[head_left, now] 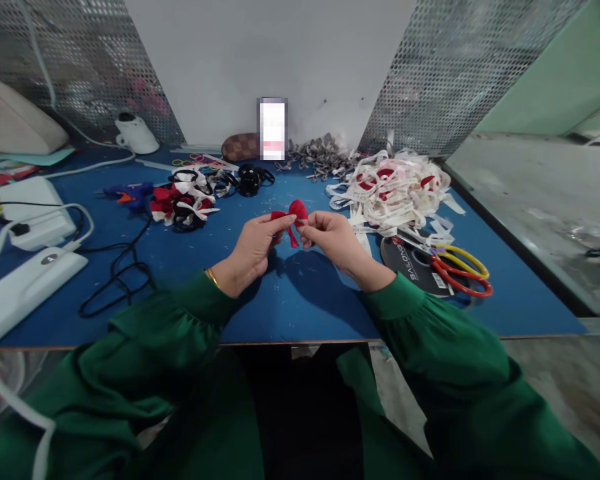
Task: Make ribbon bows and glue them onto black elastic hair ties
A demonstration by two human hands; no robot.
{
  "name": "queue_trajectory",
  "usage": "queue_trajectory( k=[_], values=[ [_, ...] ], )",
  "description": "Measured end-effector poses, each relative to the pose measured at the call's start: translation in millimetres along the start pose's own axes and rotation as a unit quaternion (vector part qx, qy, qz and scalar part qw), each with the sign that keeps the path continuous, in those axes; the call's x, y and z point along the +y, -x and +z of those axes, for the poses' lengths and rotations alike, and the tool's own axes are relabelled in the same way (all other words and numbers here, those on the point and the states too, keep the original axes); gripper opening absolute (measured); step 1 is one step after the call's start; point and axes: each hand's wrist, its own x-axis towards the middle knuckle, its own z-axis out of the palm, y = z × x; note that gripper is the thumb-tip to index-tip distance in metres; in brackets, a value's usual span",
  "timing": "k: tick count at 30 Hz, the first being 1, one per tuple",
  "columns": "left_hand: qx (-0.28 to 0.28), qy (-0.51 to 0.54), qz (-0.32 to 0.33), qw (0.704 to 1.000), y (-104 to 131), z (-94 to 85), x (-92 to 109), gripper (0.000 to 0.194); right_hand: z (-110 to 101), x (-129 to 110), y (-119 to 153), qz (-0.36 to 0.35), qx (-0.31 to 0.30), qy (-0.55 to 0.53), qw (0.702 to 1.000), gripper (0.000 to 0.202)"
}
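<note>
A small red fabric bow [298, 211] is held above the blue table between my two hands, one short tail hanging down. My left hand [257, 248] pinches its left loop, with the fingers closed. On the other side, my right hand [330, 239] grips the right part between thumb and fingers. To the left lies a pile of red, white and black bows with hair ties [185, 200]. A large heap of white printed ribbon [400, 190] with some red pieces is to the right of my hands.
Red and yellow handled scissors [463, 270] rest by a black ribbon spool [405, 263] on the blue table [300, 307]. A blue glue gun [130, 193], black cable, white power boxes [35, 213], phone [273, 130], checkered pouch [240, 147] and metal clips [325, 157] are around.
</note>
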Motion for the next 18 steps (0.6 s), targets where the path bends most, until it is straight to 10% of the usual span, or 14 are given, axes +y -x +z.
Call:
queue_trajectory(
  k=[10, 18],
  values=[
    [-0.004, 0.047, -0.05, 0.998, -6.2, -1.7, -8.1, 0.026, 10.2, 9.7, 9.8, -0.198, 0.043, 0.275, 0.94, 0.015],
    [-0.072, -0.031, 0.017, 0.997, 5.2, 3.2, -3.0, 0.027, 14.1, -1.8, 8.5, 0.041, -0.03, -0.073, 0.996, 0.036]
  ],
)
